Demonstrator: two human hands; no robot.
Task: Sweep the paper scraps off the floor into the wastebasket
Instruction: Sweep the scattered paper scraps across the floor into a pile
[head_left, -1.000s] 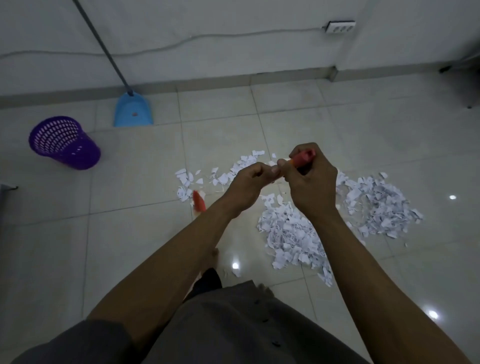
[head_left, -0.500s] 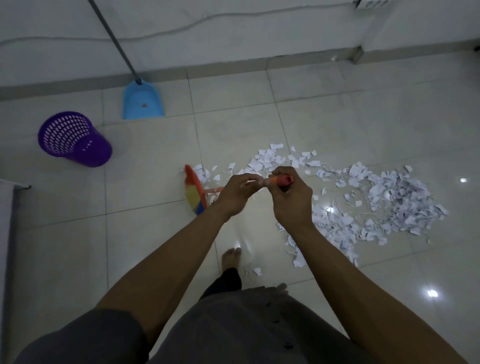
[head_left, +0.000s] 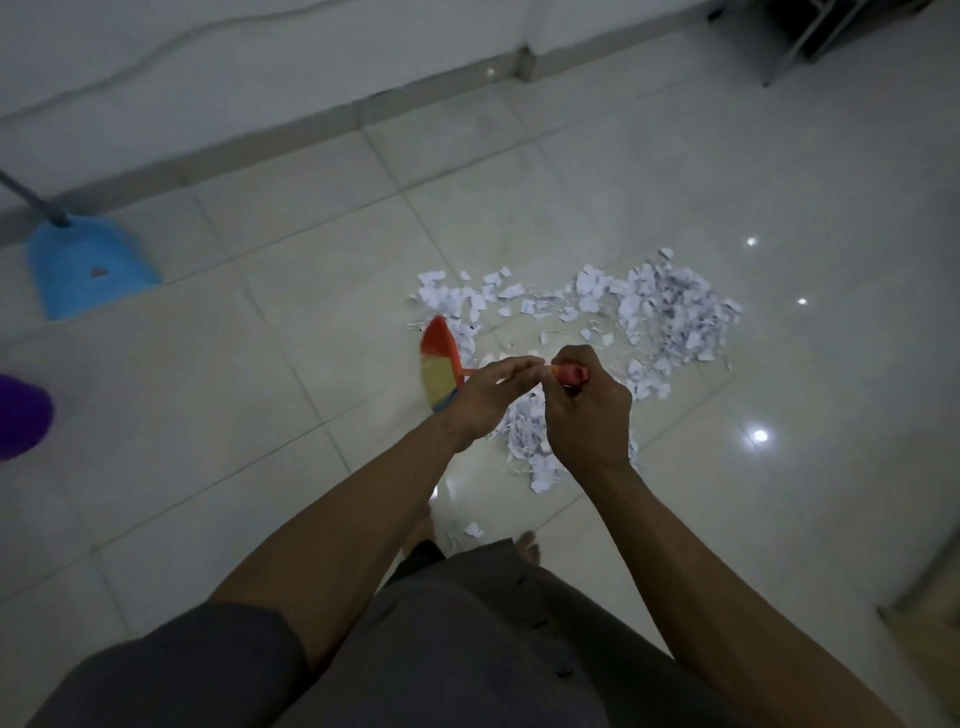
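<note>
by the wall (head_left: 260, 78) stands a blue dustpan (head_left: 88, 270), purple wastebasket (head_left: 21, 415) near it.

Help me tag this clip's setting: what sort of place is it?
Likely an indoor room, home or office unclear: glossy tiled floor, plain white wall with a skirting board, and a blue dustpan near it.

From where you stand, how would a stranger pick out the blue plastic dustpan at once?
Follow the grey skirting along the white wall to the far left. The light blue plastic dustpan sits below it on the tiles. Unlike the purple wastebasket nearby, it carries a thin grey pole.
</note>
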